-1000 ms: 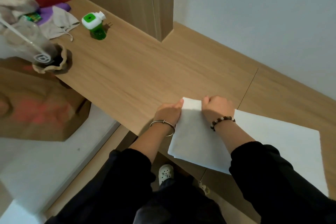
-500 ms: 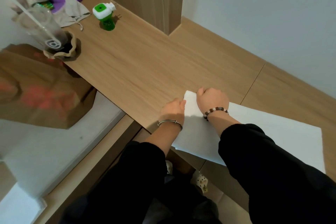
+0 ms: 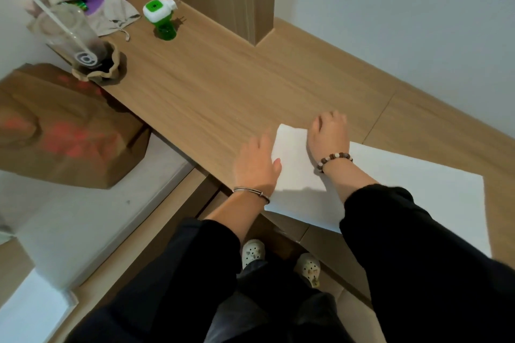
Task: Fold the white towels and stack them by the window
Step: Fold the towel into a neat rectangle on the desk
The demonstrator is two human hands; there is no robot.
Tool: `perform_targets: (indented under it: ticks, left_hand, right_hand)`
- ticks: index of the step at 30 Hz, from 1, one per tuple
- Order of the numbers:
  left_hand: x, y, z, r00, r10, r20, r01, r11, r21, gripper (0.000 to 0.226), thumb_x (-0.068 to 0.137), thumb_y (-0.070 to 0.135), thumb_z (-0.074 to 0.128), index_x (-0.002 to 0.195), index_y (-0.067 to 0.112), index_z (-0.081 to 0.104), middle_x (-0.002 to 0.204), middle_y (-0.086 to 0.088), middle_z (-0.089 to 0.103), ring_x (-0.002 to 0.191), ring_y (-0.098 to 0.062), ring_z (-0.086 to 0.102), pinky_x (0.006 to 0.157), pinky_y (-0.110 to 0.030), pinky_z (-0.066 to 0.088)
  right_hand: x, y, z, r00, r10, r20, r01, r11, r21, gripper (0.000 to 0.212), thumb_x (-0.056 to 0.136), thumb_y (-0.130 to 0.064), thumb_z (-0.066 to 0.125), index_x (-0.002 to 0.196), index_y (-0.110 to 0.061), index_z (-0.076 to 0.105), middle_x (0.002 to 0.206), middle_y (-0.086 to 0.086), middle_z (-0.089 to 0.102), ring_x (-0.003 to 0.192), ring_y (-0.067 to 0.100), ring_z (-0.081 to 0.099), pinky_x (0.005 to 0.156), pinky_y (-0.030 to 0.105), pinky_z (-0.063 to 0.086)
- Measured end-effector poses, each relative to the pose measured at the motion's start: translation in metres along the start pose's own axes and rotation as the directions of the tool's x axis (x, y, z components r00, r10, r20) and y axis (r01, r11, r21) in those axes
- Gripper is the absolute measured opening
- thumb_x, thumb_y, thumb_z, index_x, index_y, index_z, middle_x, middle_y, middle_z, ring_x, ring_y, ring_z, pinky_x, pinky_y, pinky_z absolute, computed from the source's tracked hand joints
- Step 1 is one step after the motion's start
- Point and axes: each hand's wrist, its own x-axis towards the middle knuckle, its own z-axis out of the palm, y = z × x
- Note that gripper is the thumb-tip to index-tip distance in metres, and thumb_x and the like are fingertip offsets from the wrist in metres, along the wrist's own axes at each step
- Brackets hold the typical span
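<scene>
white towel spread flat on the wooden counter, over on the right side, its left part jutting farther toward the wall than the rest and its near edge poking out past the counter's front. left hand lies flat on the bare wood just beside the towel's left edge, fingers loose and spread, thumb touching the cloth, metal bangle on the wrist. right hand sits on the towel's far left corner, fingers bent down over the back edge; blurred there, so i can't tell whether it's pinching the cloth or only pressing it. bead bracelet on that wrist, black sleeves on both arms. far left of the counter, well apart from the towel: a green plug-in bottle, a grey pouch, a plastic cup with a straw. brown paper bag below the counter's edge, pale shoes down on the floor.
</scene>
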Motion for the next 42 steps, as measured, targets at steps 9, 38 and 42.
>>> perform_targets:
  ticks: [9,38,42]
  left_hand:
    - [0.007,0.09,0.054,0.943,0.291,0.165,-0.327,0.905,0.272,0.055,0.103,0.034,0.02,0.152,0.025,-0.002,0.16,-0.004,-0.011,0.145,-0.03,-0.013,0.116,-0.053,0.001]
    - [-0.001,0.086,0.062,0.879,0.411,0.242,-0.475,0.806,0.354,0.058,0.1,0.046,0.011,0.15,0.03,-0.014,0.157,0.006,-0.02,0.145,-0.019,-0.02,0.116,-0.046,-0.008]
    - [0.009,0.067,0.052,0.956,0.239,0.172,-0.286,0.894,0.346,0.06,0.099,0.045,0.012,0.152,0.023,-0.008,0.159,0.005,-0.012,0.146,-0.015,-0.015,0.118,-0.043,-0.005]
  right_hand:
    - [-0.058,0.077,-0.037,0.977,0.094,0.193,-0.017,0.929,-0.37,0.052,0.1,-0.03,0.027,0.15,-0.017,0.02,0.16,0.005,0.011,0.147,0.024,0.007,0.118,0.046,0.005]
    - [-0.096,0.137,-0.071,0.953,0.074,0.294,0.065,0.898,-0.435,0.068,0.087,-0.054,-0.013,0.151,-0.032,-0.01,0.159,-0.003,-0.018,0.146,0.02,-0.016,0.112,0.045,-0.016]
    - [-0.097,0.138,-0.074,0.947,0.141,0.29,0.0,0.899,-0.438,0.059,0.099,-0.049,0.011,0.151,-0.03,-0.01,0.159,-0.003,-0.017,0.146,0.019,-0.015,0.116,0.046,-0.011]
